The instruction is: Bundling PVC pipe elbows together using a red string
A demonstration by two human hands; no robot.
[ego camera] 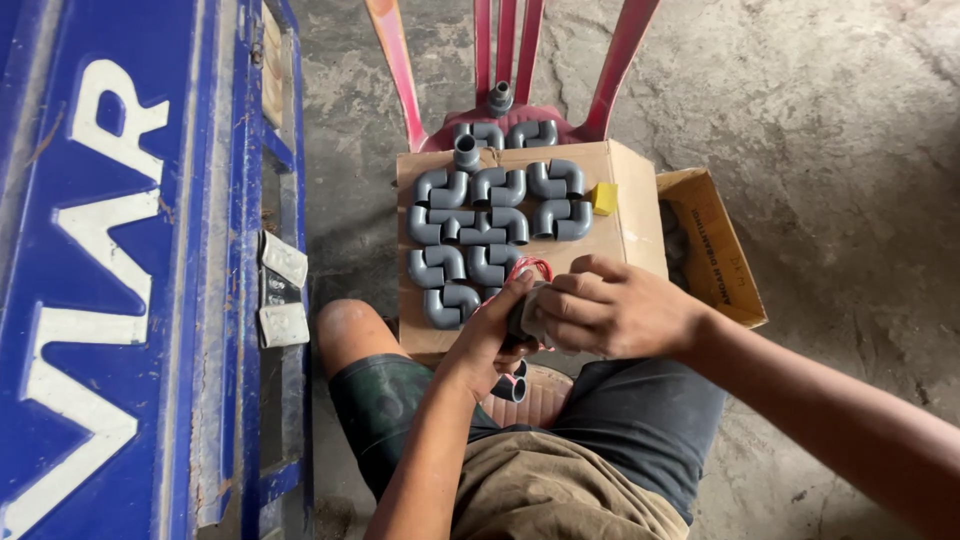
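Grey plastic pipe elbows (487,225) lie in close rows on the flat top of a cardboard box (628,232), which rests on the seat of a red plastic chair (510,55) on the far side of the person's knees. At the near edge of that box both hands meet over one more grey fitting (520,318). The left hand (487,340) comes up from below with thumb and fingers curled around it; the right hand (612,308) reaches in from the right, fingers bent and closed over the same piece, so most of it is hidden. A loop of red band or cord (533,267) shows just above the fingers, touching the fitting — whether it is wound round it cannot be told.

A small yellow block (604,198) sits at the right end of the rows, and an open carton (712,250) stands to the right of the box. A short grey pipe piece (509,388) lies low between the knees. A blue painted metal panel (120,280) fills the left.

Judged from the grip, the step in hand is joining or fitting this one piece — it calls for a firm two-handed hold and a careful twist or press.
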